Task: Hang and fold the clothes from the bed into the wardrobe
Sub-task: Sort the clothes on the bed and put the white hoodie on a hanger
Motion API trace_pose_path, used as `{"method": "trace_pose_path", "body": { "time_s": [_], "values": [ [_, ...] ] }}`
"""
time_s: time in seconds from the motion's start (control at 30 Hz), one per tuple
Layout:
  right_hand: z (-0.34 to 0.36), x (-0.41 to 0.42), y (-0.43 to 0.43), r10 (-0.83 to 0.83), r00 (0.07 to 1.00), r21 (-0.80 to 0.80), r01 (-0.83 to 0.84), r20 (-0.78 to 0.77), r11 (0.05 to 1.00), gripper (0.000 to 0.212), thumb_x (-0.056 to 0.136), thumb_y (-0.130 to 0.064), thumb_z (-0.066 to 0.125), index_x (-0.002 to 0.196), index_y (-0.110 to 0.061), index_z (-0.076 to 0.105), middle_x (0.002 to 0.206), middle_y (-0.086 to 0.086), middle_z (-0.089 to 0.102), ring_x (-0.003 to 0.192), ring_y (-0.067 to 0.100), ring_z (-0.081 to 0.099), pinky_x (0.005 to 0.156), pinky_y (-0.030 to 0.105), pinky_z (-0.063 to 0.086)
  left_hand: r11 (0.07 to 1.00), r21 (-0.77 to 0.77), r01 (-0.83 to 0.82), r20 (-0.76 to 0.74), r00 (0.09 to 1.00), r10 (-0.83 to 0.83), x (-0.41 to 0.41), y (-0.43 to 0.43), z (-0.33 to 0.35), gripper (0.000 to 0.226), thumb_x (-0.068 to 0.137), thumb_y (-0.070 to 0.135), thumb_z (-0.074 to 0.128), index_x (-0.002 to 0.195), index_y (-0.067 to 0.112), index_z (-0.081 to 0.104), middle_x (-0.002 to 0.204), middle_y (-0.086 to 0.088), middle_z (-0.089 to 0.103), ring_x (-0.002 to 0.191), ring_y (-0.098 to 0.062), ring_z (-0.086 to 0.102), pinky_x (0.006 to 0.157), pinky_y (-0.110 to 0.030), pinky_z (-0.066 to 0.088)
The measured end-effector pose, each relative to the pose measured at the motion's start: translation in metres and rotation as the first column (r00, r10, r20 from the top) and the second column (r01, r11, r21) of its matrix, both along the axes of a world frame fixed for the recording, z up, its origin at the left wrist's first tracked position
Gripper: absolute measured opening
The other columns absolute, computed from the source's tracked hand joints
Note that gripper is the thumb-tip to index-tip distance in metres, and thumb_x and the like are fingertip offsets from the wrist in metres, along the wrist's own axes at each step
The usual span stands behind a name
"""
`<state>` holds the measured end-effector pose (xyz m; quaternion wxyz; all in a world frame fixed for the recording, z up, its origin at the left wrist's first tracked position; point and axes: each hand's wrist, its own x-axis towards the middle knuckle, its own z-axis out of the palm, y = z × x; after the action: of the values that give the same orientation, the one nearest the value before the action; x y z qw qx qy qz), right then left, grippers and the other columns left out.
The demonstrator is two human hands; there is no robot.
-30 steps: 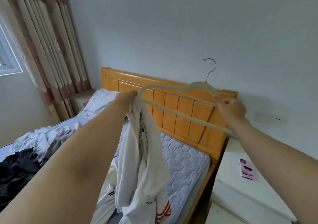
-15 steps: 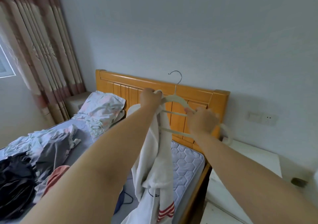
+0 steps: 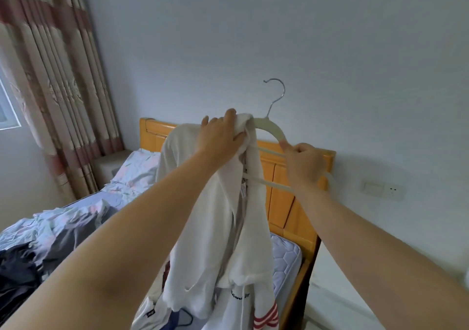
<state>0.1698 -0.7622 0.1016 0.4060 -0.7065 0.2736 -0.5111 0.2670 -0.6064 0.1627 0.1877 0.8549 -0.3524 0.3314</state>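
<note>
I hold a cream hanger point(image 3: 271, 128) with a metal hook up in front of the wooden headboard. A white garment with red stripes point(image 3: 228, 228) hangs from the hanger's left half. My left hand point(image 3: 220, 134) grips the garment's collar at the top of the hanger. My right hand point(image 3: 303, 163) is closed around the hanger's right arm and lower bar. The garment's lower part drops out of view at the bottom.
Below me is the bed point(image 3: 286, 256), its orange wooden headboard point(image 3: 279, 190) against the wall. Crumpled dark and light clothes point(image 3: 30, 251) lie on the left of the bed beside a pillow point(image 3: 137, 169). Curtains point(image 3: 55, 70) hang left. A white nightstand point(image 3: 340, 301) stands right, under a wall socket point(image 3: 383, 190).
The hanger and garment have risen. My left hand has pulled more of the garment over the hanger's left shoulder. My right hand stays on the right arm.
</note>
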Motion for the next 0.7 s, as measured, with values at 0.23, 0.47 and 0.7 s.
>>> {"method": "trace_pose_path", "body": {
  "time_s": [0.23,0.47,0.7],
  "values": [
    [-0.01,0.01,-0.008,-0.11,0.992,-0.212,0.097,-0.053,0.972,0.008,0.084,-0.023,0.065,0.086,-0.015,0.064,0.094,0.002,0.059,0.091,0.021,0.054,0.081,0.038,0.048,0.992,0.117,-0.051,-0.065,0.996,0.059,-0.004,-0.006,0.001,0.031,0.092,0.041,0.051,0.108,0.015,0.045,0.093,-0.006,0.062,0.081,-0.028,0.054,0.065,-0.032,0.032],
    [-0.092,0.005,0.03,0.26,0.815,-0.002,-0.305,-0.518,0.952,0.029,0.091,-0.038,0.053,0.076,-0.013,0.05,0.069,0.003,0.053,0.063,0.022,0.047,0.054,0.031,0.03,0.985,-0.172,0.003,-0.205,0.978,-0.039,-0.004,-0.013,0.004,0.027,0.09,0.038,0.056,0.095,0.016,0.042,0.081,0.0,0.052,0.075,-0.026,0.05,0.064,-0.032,0.034],
    [-0.123,0.038,0.024,0.222,0.755,0.048,-0.246,-0.617,0.968,0.011,0.093,-0.022,0.045,0.09,-0.011,0.047,0.08,0.003,0.053,0.074,0.024,0.052,0.057,0.032,0.035,0.877,-0.468,0.113,-0.307,0.91,-0.28,0.002,-0.007,0.007,0.028,0.081,0.038,0.067,0.091,0.016,0.052,0.076,0.005,0.054,0.074,-0.02,0.051,0.062,-0.029,0.038]
  ]
}}
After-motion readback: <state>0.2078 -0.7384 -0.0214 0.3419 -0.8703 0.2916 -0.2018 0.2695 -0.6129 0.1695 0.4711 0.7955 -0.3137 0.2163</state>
